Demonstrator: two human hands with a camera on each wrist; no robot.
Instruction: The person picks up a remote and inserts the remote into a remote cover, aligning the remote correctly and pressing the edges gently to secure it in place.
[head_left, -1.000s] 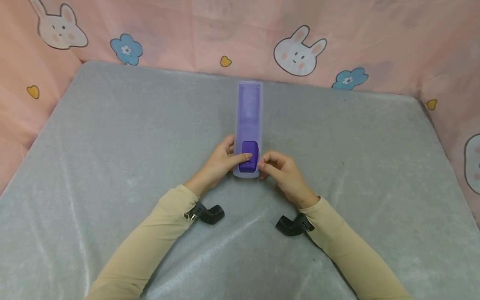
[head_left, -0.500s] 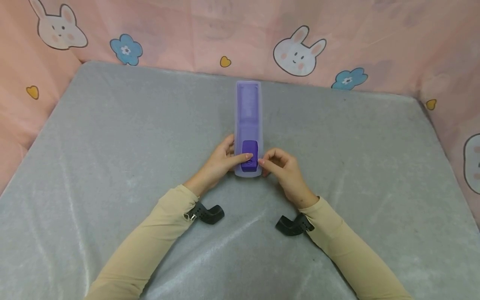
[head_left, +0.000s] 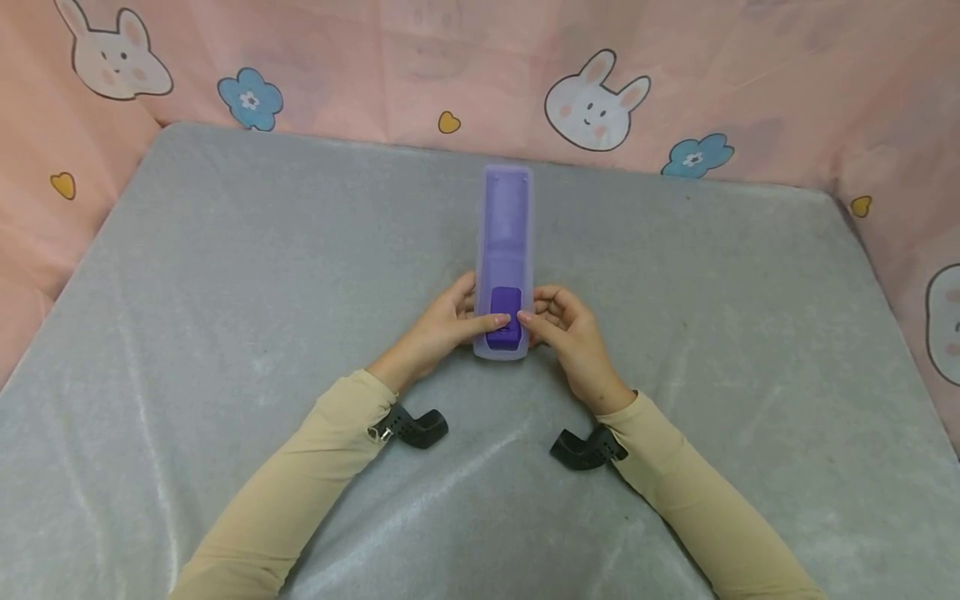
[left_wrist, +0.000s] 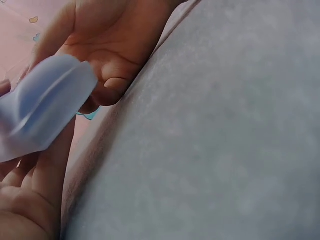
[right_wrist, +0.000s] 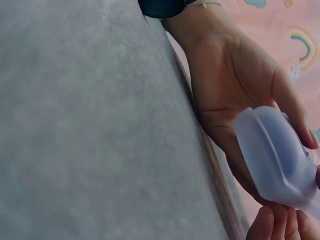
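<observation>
A long, narrow purple plastic case [head_left: 506, 212] with a pale translucent rim points away from me near the middle of the table. Set into its near end is a dark purple block [head_left: 506, 302]. My left hand [head_left: 435, 329] grips the case from the left, thumb over the dark block and fingers underneath. From the right, my right hand [head_left: 573, 333] holds the same end, its thumb on the block's right edge and its fingers curled beside and below. Both wrist views show the case's rounded, milky end [left_wrist: 50, 100] between the two hands, raised off the table.
A grey velvety cloth [head_left: 262, 292] covers the table. Behind it hangs a pink curtain [head_left: 337, 67] printed with rabbits, flowers and hearts. Each wrist carries a black curved mount, the left mount [head_left: 420, 427] and the right mount [head_left: 581, 450].
The case has shifted slightly right and towards me. My right hand has moved from pinching near its edge to wrapping further round it, thumb now on the dark block's edge.
</observation>
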